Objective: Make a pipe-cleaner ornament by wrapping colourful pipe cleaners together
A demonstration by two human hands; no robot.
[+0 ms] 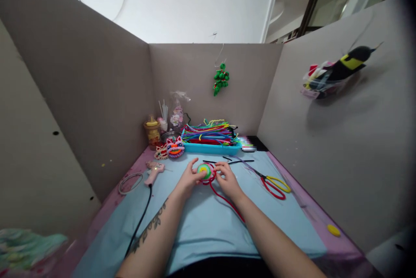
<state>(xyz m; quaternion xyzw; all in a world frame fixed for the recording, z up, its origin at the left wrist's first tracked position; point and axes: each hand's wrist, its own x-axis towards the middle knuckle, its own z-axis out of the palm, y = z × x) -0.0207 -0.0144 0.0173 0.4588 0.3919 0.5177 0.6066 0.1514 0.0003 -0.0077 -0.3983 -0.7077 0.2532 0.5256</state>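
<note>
My left hand [190,177] grips a round coiled piece [204,171], green with a yellow centre and pink and red at its rim. Its thumb presses on the coil's face. At the coil's right edge, my right hand [227,179] pinches a red pipe cleaner [224,197], whose free length trails down to the right, partly behind my right forearm. The back of the coil is hidden. Just beyond my hands lie short black pipe cleaners [241,161].
A blue tray [211,148] heaped with colourful pipe cleaners stands at the back, beside finished lion-head pieces [175,148]. A pink glue gun [154,173] lies left, its black cord running forward. Scissors [273,184] with red and yellow handles lie right. Grey panels [214,109] enclose three sides.
</note>
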